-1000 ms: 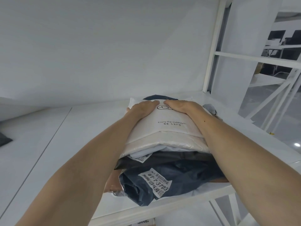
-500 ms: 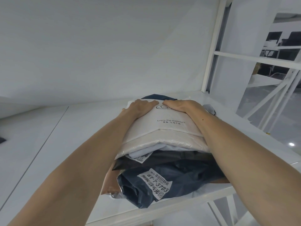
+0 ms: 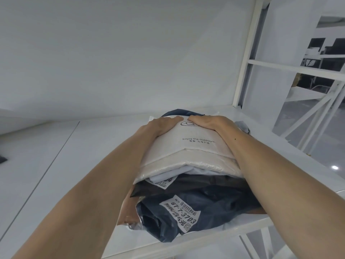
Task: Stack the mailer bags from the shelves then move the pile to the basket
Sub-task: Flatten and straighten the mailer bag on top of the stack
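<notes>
My left hand (image 3: 161,126) and right hand (image 3: 207,124) stay curled over the far edge of the pile of mailer bags (image 3: 186,156), now drawn slightly nearer the shelf (image 3: 56,165) lip; stacking looks done, and the carry to the basket comes next

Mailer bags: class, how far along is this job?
Done: the bags sit stacked in one pile on the shelf. In hand: left hand and right hand grip the far edge of the cream top bag. Left: carrying the pile to the basket, not in view.
</notes>
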